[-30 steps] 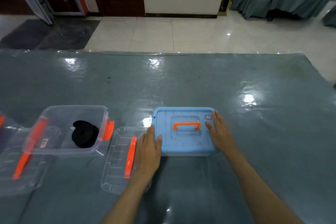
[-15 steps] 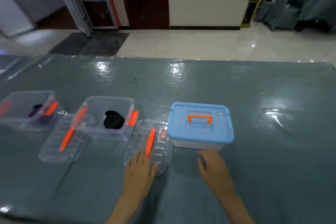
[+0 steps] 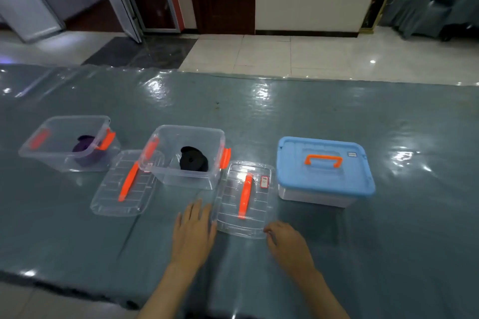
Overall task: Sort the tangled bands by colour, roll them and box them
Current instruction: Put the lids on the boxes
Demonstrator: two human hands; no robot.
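Three boxes stand in a row on the table. A clear box [image 3: 64, 160] at the left holds a rolled purple band [image 3: 86, 154]. The middle clear box [image 3: 166, 171] holds a rolled black band [image 3: 194, 159]. At the right a box with a blue lid [image 3: 324, 165] and orange handle is closed. A clear lid with an orange handle [image 3: 243, 199] lies flat between the middle and right boxes. My left hand [image 3: 193, 230] lies flat with straight fingers at that lid's near left corner. My right hand [image 3: 287, 241] touches its near right corner, fingers loosely bent.
A second clear lid [image 3: 124, 184] with an orange handle lies between the two clear boxes. The table [image 3: 388, 241] has a glossy grey-green cover; its near edge runs along the bottom left. Tiled floor, doors and draped chairs lie beyond.
Both hands left the sides of the blue-lidded box and drew back toward me, then shifted left to the clear lid's near corners. The view swung left, bringing the purple band's box into sight.
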